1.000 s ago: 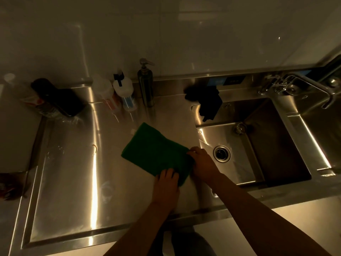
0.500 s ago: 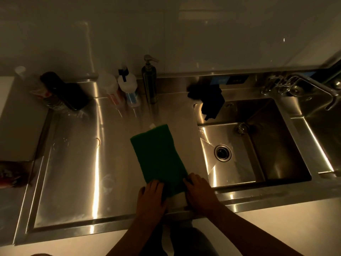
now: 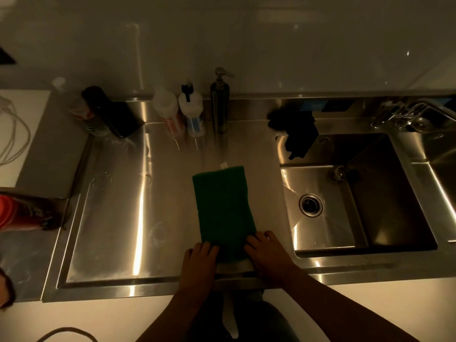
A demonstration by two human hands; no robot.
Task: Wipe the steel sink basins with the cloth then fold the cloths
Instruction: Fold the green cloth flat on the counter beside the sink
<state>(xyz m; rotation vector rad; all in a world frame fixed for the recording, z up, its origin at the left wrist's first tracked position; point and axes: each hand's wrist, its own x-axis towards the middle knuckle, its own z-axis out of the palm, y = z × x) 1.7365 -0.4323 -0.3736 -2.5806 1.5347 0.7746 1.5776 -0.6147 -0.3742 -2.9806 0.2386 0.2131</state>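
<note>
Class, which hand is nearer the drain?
Right. The right hand rests on the near right corner of the green cloth, left of the drain; the left hand is farther left, on the other corner.

The near corners of the green cloth (image 3: 223,211) lie hidden under the left hand (image 3: 201,257) and right hand (image 3: 267,254); whether the fingers pinch or only press cannot be told. The second basin (image 3: 445,174) and the faucet (image 3: 419,111) run off the right edge. A red thing (image 3: 17,213), perhaps a bottle, is cut at the left edge.
</note>
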